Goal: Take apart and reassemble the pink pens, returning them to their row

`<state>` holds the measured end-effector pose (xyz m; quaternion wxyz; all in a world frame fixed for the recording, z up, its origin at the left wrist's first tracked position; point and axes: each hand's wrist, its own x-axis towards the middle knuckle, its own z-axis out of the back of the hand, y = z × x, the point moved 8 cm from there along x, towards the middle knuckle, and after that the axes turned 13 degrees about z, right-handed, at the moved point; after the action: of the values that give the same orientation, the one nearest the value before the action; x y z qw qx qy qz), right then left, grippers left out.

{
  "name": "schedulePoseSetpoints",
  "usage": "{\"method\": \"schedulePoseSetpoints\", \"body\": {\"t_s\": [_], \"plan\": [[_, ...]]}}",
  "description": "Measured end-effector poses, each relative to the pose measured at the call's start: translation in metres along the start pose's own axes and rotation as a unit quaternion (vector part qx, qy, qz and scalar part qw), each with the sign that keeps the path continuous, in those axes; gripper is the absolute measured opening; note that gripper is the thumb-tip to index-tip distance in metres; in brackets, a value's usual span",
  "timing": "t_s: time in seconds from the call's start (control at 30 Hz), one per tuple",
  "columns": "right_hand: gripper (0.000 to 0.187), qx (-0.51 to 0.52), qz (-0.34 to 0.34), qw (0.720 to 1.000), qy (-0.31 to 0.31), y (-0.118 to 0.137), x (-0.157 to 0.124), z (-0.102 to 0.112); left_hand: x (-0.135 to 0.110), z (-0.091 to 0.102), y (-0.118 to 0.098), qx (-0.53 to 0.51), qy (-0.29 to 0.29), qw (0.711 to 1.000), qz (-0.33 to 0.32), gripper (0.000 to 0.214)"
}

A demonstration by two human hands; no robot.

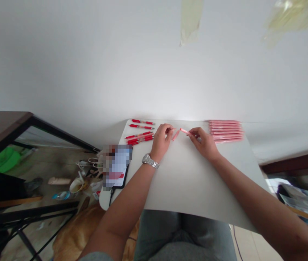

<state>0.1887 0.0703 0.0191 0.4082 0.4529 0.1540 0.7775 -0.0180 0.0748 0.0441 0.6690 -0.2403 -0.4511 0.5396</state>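
Note:
Over the far part of the white table (186,185), my right hand (205,144) pinches the end of a slim pink stick with a red tip (184,131), like a pen piece. Just left of it, my left hand (162,141), with a silver watch on the wrist, has its fingers closed on a thin reddish piece (173,129), too small to name. Between the hands another short pink-red piece (176,135) slants; whether anything holds it is unclear. Left of my left hand lie several red pens (142,127). Right of my right hand, pink sticks in clear wrapping (226,131) form a row.
A phone (119,170) with a cable sits by the table's left edge. The white wall (154,72) meets the table's back edge. A tan dog (74,232) lies below at left, near a dark-framed table (7,125) and floor clutter.

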Motion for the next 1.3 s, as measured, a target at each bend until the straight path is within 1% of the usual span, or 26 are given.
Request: {"method": "schedulePoseSetpoints", "body": {"t_s": [0.17, 0.33, 0.57, 0.73, 0.87, 0.93, 1.0, 1.07, 1.13, 1.2, 1.3], "plan": [[0.029, -0.01, 0.0, 1.0, 0.017, -0.002, 0.0, -0.002, 0.0, 0.001, -0.003, -0.051, 0.018, 0.999, 0.004, 0.013], [0.027, -0.008, 0.001, 1.0, 0.016, -0.003, -0.001, -0.001, 0.0, -0.001, -0.005, -0.084, 0.034, 0.996, 0.02, 0.014], [0.022, -0.012, -0.006, 1.0, 0.013, -0.005, -0.002, 0.0, 0.001, 0.005, -0.008, -0.094, 0.01, 0.995, 0.014, 0.014], [0.019, -0.036, 0.0, 0.999, 0.037, -0.003, -0.003, -0.002, -0.002, -0.002, -0.012, -0.093, 0.047, 0.994, 0.009, 0.02], [0.02, -0.038, 0.002, 0.998, 0.04, 0.0, -0.003, -0.002, -0.004, -0.007, -0.013, -0.088, 0.07, 0.994, 0.005, 0.025], [0.021, -0.022, -0.007, 0.999, 0.037, -0.001, -0.003, -0.002, -0.004, -0.006, -0.012, -0.088, 0.064, 0.994, 0.005, 0.029], [0.023, -0.004, -0.018, 0.999, 0.031, -0.004, -0.003, -0.003, -0.004, -0.003, -0.012, -0.084, 0.043, 0.996, 0.0, 0.031], [0.025, 0.019, -0.028, 0.999, 0.017, -0.007, -0.003, -0.003, -0.003, 0.0, -0.013, -0.057, 0.019, 0.998, -0.016, 0.028], [0.028, 0.052, -0.034, 0.998, -0.005, -0.009, -0.003, -0.002, -0.004, 0.0, -0.017, 0.001, 0.012, 0.999, -0.033, 0.024], [0.03, 0.09, -0.038, 0.995, -0.028, -0.01, -0.002, -0.001, -0.007, -0.005, -0.021, 0.075, 0.03, 0.996, -0.049, 0.023], [0.033, 0.129, -0.042, 0.989, -0.061, -0.011, -0.001, 0.003, -0.015, -0.019, -0.028, 0.163, 0.091, 0.979, -0.087, 0.026]]}}
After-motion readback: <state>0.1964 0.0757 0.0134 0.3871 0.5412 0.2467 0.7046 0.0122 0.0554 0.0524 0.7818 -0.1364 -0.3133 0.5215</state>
